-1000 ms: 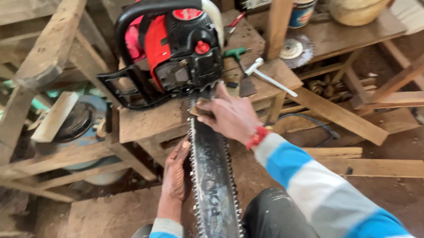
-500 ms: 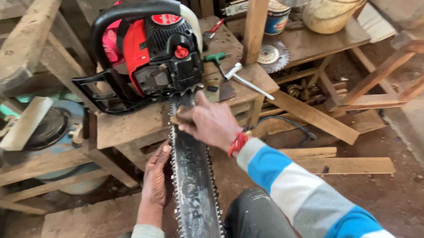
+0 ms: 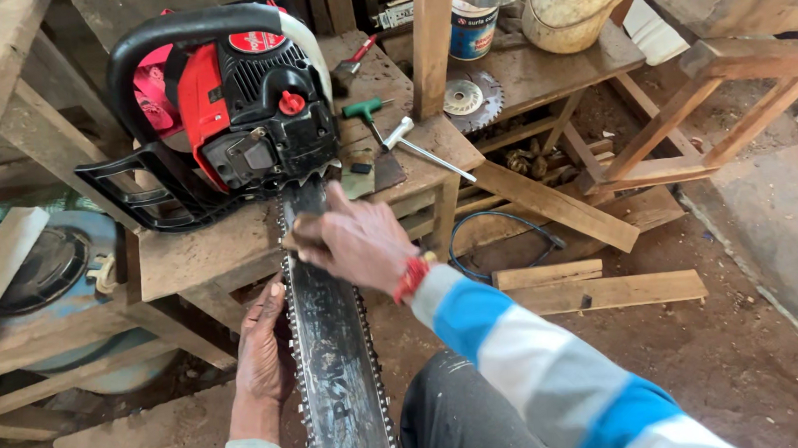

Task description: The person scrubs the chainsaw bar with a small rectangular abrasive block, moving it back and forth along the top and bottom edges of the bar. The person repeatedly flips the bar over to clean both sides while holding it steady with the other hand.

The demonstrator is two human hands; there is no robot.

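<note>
Head view: chainsaw (image 3: 222,105) sits on a wooden bench (image 3: 195,252), its bar (image 3: 339,368) running back between both hands. Right hand (image 3: 358,241) lies across the bar near the body, fingers curled onto its left edge. Left hand (image 3: 262,346) touches the chain's left side, fingers together. A T-wrench (image 3: 417,143) lies beyond the right fingers.

Chainsaw (image 3: 233,123): red-and-black engine body, black wraparound handle, red round cap on side. Body rests on edge of worn wooden surface (image 3: 195,252), tilted slightly. Guide bar (image 3: 334,369): long, dark, worn lettering, projects off surface edge toward viewer, unsupported by surface. Chain (image 3: 301,399): toothed, seated along both bar edges; tension not discernible. Right hand (image 3: 358,241) lies on bar near body; left hand (image 3: 263,350) grips bar's left edge, fingers against chain.
</note>
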